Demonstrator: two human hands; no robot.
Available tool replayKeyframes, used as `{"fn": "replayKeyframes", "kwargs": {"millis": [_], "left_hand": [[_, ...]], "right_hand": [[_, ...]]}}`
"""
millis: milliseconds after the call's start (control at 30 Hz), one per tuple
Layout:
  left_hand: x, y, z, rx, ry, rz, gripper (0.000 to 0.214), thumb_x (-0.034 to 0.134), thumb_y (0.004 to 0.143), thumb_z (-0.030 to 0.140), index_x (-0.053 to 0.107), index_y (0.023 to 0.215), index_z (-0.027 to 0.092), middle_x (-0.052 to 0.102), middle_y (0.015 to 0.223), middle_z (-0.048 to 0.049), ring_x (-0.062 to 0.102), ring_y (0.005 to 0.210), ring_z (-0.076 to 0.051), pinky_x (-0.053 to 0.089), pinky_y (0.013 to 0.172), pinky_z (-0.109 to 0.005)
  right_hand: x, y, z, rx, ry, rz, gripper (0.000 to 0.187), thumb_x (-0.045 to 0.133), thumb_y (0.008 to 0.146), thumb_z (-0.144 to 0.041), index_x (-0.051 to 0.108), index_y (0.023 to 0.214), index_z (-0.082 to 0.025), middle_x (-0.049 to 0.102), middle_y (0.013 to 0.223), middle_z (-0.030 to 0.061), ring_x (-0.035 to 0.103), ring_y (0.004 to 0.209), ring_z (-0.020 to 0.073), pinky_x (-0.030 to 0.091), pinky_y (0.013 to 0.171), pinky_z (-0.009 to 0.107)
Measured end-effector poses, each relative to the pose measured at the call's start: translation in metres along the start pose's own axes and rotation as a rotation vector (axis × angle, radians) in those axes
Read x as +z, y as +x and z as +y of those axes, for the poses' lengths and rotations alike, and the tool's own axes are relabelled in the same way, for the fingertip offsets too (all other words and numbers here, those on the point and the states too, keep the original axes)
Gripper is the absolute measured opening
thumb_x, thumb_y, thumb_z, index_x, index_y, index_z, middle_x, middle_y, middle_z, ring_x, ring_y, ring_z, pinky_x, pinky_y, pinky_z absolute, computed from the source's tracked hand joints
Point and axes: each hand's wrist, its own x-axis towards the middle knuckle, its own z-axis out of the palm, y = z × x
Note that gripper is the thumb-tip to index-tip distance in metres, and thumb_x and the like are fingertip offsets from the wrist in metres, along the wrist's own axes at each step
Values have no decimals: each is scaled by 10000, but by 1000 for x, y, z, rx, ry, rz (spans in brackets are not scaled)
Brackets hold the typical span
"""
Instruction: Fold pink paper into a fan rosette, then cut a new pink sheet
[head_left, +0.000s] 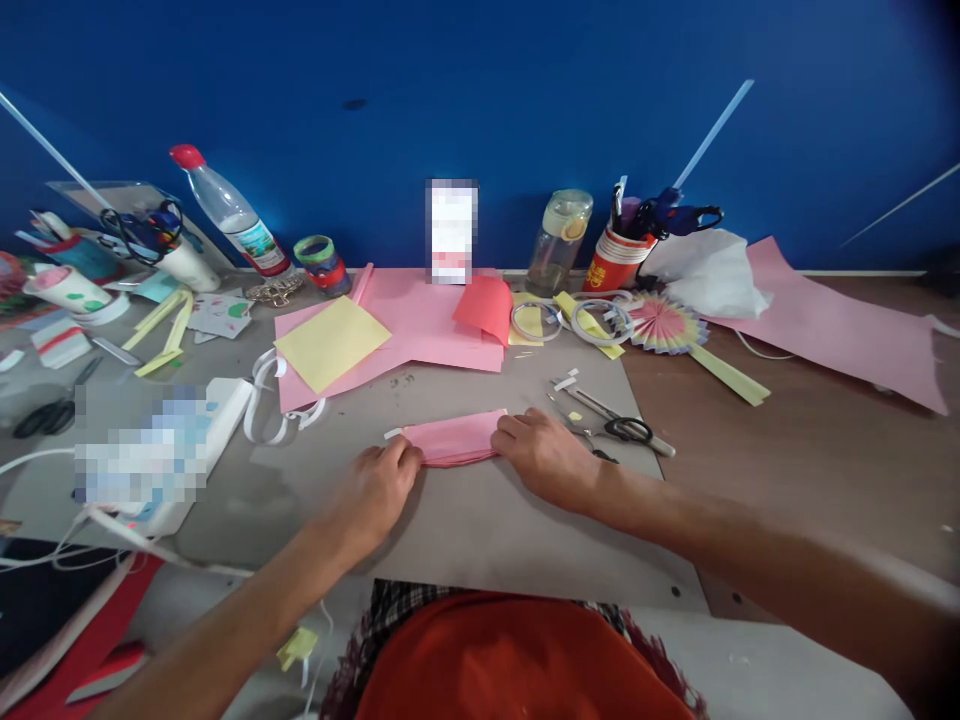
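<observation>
A folded pink paper point(454, 438) lies on the grey board point(465, 520) in front of me. My left hand point(377, 490) presses its left end with curled fingers. My right hand point(541, 458) holds down its right end, fingers bent onto the paper's edge. Both hands pinch the folded strip flat against the board.
Scissors point(616, 428) and a pen lie just right of my right hand. Behind are pink sheets point(420, 320), a yellow sheet point(331, 341), tape rings point(600, 320), a paper fan point(664, 322), a jar, a red cup of tools point(619, 258), a water bottle point(229, 212), and a white device point(161, 450) at left.
</observation>
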Motion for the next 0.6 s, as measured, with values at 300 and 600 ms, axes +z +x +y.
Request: {"fn": "replayKeyframes", "kwargs": {"millis": [300,600], "left_hand": [[-29,6,2,-41,-133,-110,271,329,914,162,599,932,178,593,928,-74,594,711,-186,425,639,-298],[-22,7,-11,-138,-476,-240,145,421,886,266,528,801,215,627,800,-17,583,742,-188,382,649,-286]], "right_hand": [[-4,15,11,115,238,-155,177,457,829,-124,626,860,-168,637,941,61,581,800,159,376,719,255],[-11,25,28,251,596,-388,122,569,705,-224,655,783,-186,663,742,-2,570,684,123,334,542,197]]}}
